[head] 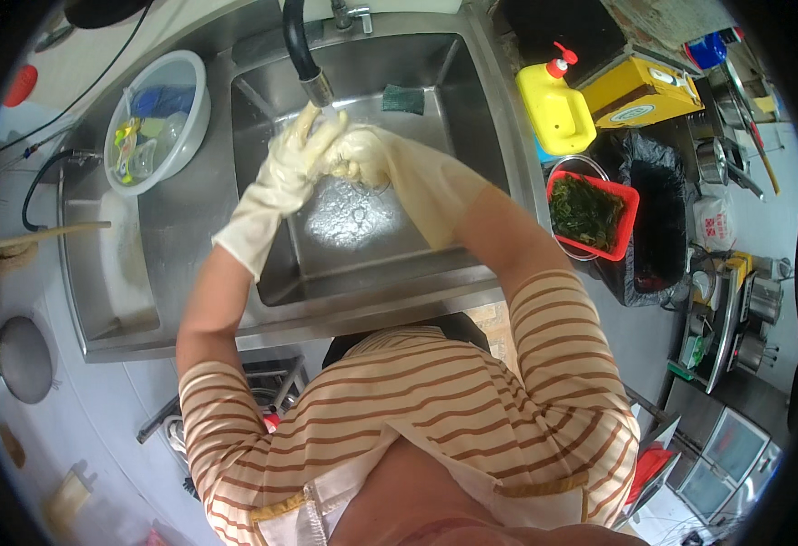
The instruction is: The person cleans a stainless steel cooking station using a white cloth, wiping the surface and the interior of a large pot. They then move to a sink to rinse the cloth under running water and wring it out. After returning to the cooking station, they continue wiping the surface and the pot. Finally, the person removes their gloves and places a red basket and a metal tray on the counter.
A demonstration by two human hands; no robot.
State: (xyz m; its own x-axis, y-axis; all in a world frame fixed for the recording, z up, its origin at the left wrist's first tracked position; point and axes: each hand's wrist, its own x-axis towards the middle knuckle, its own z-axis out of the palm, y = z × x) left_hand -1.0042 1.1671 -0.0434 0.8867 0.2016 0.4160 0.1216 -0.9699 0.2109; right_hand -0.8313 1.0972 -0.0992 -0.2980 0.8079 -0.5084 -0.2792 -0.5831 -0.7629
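Note:
My left hand [300, 147] wears a cream rubber glove and is raised beneath the metal nozzle of a black hose faucet [300, 48]. Its fingers are spread and touch my right hand [358, 153], which is in a matching glove with a loose, wide cuff. The right hand's fingers look curled, and blur hides whether anything lies between the two hands. Water runs over the gloves into the stainless steel sink basin [399, 246], where it ripples on the bottom. A dark green scouring pad [403, 99] lies at the basin's far side.
A pale plastic basin [197, 130] holding several items stands on the left drainboard. Right of the sink are a yellow pump bottle [557, 112], a red basket [629, 228] of dark green leafy matter and a black-lined bin [665, 205]. A wooden stick [44, 234] juts in from the left.

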